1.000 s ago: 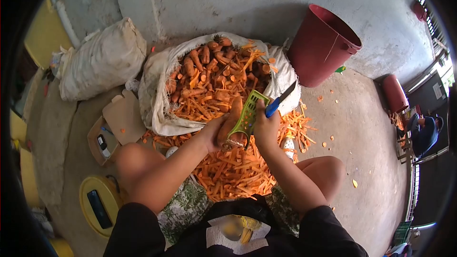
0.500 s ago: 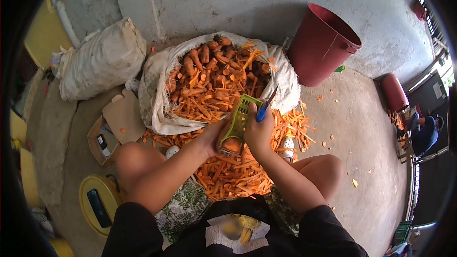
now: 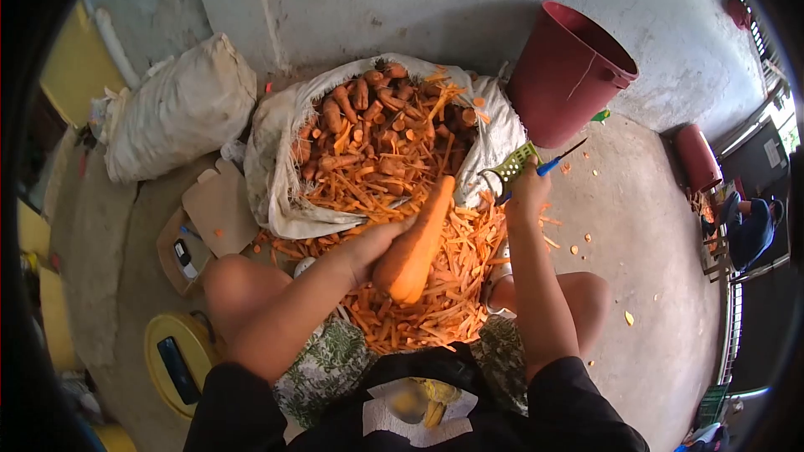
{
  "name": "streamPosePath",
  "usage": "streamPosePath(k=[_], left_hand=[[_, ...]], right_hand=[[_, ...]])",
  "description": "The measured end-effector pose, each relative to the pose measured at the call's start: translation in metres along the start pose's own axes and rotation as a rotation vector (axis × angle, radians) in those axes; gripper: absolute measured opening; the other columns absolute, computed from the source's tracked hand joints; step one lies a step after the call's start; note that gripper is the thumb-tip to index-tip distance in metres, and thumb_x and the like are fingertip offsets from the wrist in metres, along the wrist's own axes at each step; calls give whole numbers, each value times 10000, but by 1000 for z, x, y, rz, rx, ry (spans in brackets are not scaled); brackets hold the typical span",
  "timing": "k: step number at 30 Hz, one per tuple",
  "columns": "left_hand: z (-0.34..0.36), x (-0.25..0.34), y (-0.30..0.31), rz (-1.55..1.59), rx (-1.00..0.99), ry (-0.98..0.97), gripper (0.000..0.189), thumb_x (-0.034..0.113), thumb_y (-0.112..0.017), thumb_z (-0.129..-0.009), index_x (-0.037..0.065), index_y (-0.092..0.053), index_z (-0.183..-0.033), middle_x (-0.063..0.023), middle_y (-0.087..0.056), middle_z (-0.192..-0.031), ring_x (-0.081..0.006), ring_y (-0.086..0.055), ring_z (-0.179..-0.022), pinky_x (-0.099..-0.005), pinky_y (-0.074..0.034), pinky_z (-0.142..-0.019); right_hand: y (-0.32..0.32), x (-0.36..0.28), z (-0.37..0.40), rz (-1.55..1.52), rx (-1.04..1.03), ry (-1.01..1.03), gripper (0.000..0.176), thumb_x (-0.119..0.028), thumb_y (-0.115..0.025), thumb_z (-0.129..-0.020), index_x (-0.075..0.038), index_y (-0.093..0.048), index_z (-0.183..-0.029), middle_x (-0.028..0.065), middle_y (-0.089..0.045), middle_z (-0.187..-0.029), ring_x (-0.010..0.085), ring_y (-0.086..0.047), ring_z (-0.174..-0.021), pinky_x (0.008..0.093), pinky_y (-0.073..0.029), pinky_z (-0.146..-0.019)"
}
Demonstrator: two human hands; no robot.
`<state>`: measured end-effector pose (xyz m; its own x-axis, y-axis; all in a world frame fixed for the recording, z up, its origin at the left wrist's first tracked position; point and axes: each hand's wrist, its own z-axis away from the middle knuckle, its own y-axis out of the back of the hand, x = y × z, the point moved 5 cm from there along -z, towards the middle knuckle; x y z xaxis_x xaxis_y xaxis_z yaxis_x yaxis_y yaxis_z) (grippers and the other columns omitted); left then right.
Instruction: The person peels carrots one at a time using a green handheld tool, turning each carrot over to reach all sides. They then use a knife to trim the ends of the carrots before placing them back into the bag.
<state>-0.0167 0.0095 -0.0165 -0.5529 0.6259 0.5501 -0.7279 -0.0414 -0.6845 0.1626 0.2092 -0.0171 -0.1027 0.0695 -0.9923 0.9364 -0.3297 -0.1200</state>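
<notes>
Away from the carrot and out to the person's right since the earlier frame, the bare right hand [image 3: 530,191] now closes its fingers on a lime-green slotted plastic tool [image 3: 512,166] and a blue-handled knife [image 3: 548,167], beside the open white woven sack [image 3: 311,223]. On the near side of that sack, the left hand [image 3: 378,247] holds the thick carrot [image 3: 412,261], fingers partly hidden beneath; it should feel stiff, fairly weighty and perhaps damp-slick, best gripped round its broad half. Bright orange and smooth, it tapers from a rounded near end towards a blunt, narrow tip.
</notes>
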Motion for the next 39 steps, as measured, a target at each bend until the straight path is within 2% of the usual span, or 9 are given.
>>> streamPosePath(k=[5, 9, 12, 25, 28, 30, 34, 36, 39], left_hand=[[-16, 13, 19, -10, 250, -115, 389, 346, -356, -904, 15, -453, -1083, -110, -575, -924, -194, -598, -786, -324, -509, -677], [-24, 13, 12, 218, 85, -170, 329, 298, -343, -904, 20, -491, -1001, -112, -591, -861, -200, -613, -724, -314, -532, -620], [-20, 6, 10, 168, 114, -97, 318, 264, -321, -906, 12, -483, -1011, -125, -593, -841, -212, -620, -675, -320, -540, -561], [-9, 2, 5, 5, 318, -94, 313, 233, -287, -909, 14, -500, -978, -98, -597, -843, -171, -610, -684, -303, -524, -604], [-15, 4, 4, 51, 186, -145, 329, 258, -285, -915, 17, -500, -975, -102, -593, -865, -181, -608, -724, -309, -511, -625], [-7, 1, -4, -101, 237, -29, 344, 278, -289, -917, 15, -499, -986, -101, -591, -877, -179, -603, -740, -305, -503, -634], [-9, -8, -1, -473, 190, -36, 381, 329, -335, -915, 12, -508, -1034, -79, -587, -901, -140, -588, -739, -274, -486, -596], [6, 7, -16, -572, 231, -44, 399, 342, -340, -912, 7, -507, -1051, -78, -589, -896, -129, -588, -720, -273, -485, -602], [3, 5, 0, -182, 235, -5, 407, 359, -351, -904, 8, -488, -1055, -93, -588, -881, -143, -593, -707, -300, -497, -625]], right_hand=[[-39, -44, 90, 15, -341, -124, 217, -240, -467, -880, -27, -494, -852, -1, -472, -618, 79, -432, -511, 239, -370, -470], [-56, -55, 138, 71, -570, -27, 194, -216, -466, -878, -24, -473, -860, 10, -481, -618, 90, -435, -501, 253, -369, -458], [-55, -55, 153, 327, -573, 278, 201, -198, -477, -873, 1, -458, -846, 91, -482, -589, 168, -440, -488, 309, -363, -472], [-47, -51, 158, 398, -615, 256, 213, -212, -473, -874, 1, -472, -890, 114, -476, -557, 177, -432, -471, 311, -359, -457], [-47, -41, 142, 467, -551, 321, 217, -213, -469, -875, -3, -482, -927, 134, -506, -589, 198, -467, -492, 324, -373, -472], [-39, -31, 105, 424, -360, 124, 230, -218, -477, -869, -4, -490, -950, 154, -536, -633, 231, -509, -529, 352, -391, -502], [-4, -21, 11, 748, 83, 469, 261, -251, -495, -852, 7, -508, -888, 165, -549, -648, 275, -528, -566, 386, -403, -544], [21, -2, -20, 583, 219, 224, 228, -198, -509, -846, 17, -496, -771, 94, -500, -610, 173, -451, -547, 350, -374, -533], [11, -3, -18, 328, 104, 176, 208, -186, -506, -852, -14, -489, -736, 13, -451, -591, 111, -400, -533, 291, -338, -500]])
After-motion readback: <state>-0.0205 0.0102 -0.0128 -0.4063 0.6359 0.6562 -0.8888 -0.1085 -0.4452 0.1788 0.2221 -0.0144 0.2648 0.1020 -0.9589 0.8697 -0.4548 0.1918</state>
